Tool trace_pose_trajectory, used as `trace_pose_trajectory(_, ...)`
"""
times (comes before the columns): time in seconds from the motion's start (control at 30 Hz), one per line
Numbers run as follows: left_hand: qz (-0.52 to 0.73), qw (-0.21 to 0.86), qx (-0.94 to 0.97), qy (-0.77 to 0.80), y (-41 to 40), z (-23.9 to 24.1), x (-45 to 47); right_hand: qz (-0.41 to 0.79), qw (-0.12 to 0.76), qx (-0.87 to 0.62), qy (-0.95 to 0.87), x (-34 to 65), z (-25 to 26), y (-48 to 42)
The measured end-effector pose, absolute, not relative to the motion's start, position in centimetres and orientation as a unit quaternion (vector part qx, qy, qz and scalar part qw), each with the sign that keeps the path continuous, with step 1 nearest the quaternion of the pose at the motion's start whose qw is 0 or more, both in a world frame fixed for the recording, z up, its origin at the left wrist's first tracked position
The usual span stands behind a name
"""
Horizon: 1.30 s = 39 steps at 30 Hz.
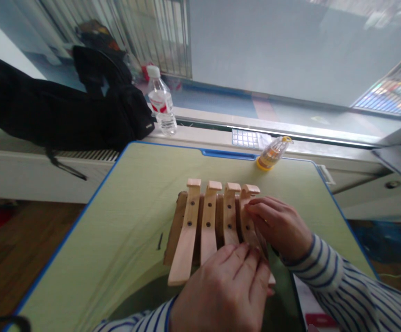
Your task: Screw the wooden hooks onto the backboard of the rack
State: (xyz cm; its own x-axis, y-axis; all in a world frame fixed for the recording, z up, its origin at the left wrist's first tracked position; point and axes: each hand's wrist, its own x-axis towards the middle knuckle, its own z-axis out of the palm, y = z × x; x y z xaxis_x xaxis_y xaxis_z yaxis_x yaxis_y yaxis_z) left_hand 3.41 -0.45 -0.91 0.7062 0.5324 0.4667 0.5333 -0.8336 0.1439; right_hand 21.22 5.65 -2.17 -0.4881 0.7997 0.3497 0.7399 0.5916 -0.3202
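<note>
Several pale wooden hooks (183,258) with curled tops lie side by side across a darker wooden board (175,226). Dark screw heads show in their faces. My left hand (224,286) is closed over the lower part of the rightmost wooden hook (250,234), covering much of it. At the upper part of that same hook, my right hand (279,226) has its thumb and fingers pinched together. What sits between those fingertips is hidden. A loose dark screw (159,241) lies on the table left of the board.
The pale green table (124,198) has a blue rim. A small bottle with a yellow cap (272,153) stands at its back edge. Behind, on the sill, are a clear water bottle (162,103) and a black bag (124,101). Papers (309,295) lie at the lower right.
</note>
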Motion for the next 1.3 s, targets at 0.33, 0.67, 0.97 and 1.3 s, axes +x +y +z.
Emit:
trace_pose_trajectory(0.33,-0.254,0.005,-0.925,-0.283,-0.4,-0.9,3.3,0.061,0.255,-0.450,-0.854,21.5,-2.8,5.5)
trace_pose_trajectory(0.67,-0.270,0.005,-0.920,-0.284,-0.3,-0.8,3.4,0.068,0.265,-0.450,-0.850,21.4,-3.0,5.4)
trace_pose_trajectory(0.97,-0.252,-0.013,-0.922,-0.294,-0.4,-0.6,3.6,0.083,0.263,-0.452,-0.848,21.4,-3.1,5.6)
trace_pose_trajectory(1.3,-0.254,-0.019,-0.923,-0.290,-0.4,-0.6,3.5,0.073,0.277,-0.468,-0.836,21.3,-3.5,5.4)
